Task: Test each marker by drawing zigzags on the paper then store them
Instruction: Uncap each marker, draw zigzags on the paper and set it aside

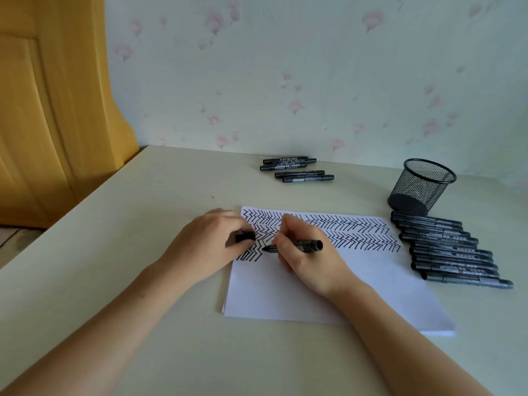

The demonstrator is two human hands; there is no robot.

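Observation:
A white sheet of paper (337, 290) lies on the table, its upper part filled with rows of black zigzags. My right hand (303, 252) grips an uncapped black marker (310, 245), tip pointing left and touching the paper at the end of the lowest zigzag row. My left hand (208, 244) rests on the paper's left edge and pinches the black marker cap (245, 237). A row of several black markers (448, 250) lies to the right of the paper. Another small group of black markers (297, 168) lies at the back near the wall.
A black mesh pen holder (421, 187) stands at the back right, above the marker row. The pale table (120, 252) meets a flowered wall behind. A yellow wooden door (51, 110) stands to the left, past the table's edge.

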